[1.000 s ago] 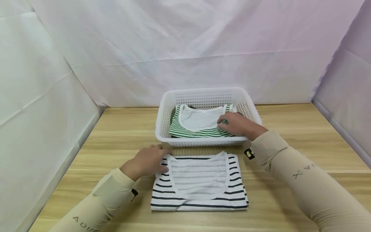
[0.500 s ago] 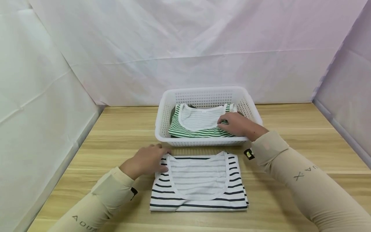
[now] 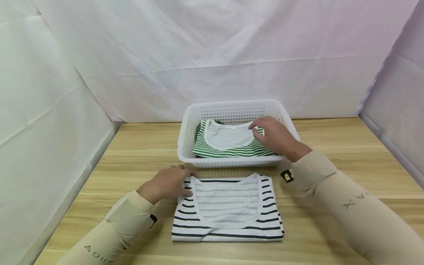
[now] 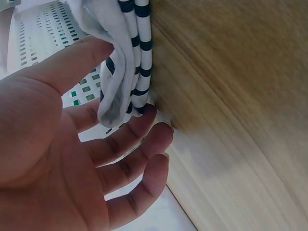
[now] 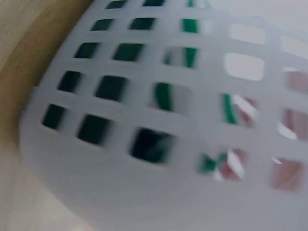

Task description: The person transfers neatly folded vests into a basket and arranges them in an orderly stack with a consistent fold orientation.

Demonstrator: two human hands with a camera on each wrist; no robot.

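Observation:
A folded white tank top with dark stripes (image 3: pixel 228 206) lies flat on the table in front of me. My left hand (image 3: pixel 167 184) holds its far left shoulder, thumb on one side; the left wrist view has the folded edge of the tank top (image 4: pixel 120 86) between thumb and fingers. A folded green-and-white striped top (image 3: pixel 228 149) lies in the white basket (image 3: pixel 228 161). Over its right shoulder is my right hand (image 3: pixel 276 137), thumb and forefinger apart; the hand hides that shoulder. In the right wrist view, the basket wall (image 5: pixel 110 168) screens most of the hand.
The basket stands near the back of the wooden table (image 3: pixel 145 147), just beyond the dark-striped top. Some darker cloth shows beneath the green-striped top. White sheets (image 3: pixel 232 48) hang behind and at both sides.
My right hand has risen and shifted slightly right over the green-striped top, uncovering its lower right part. The left hand and the dark-striped tank top stay where they were.

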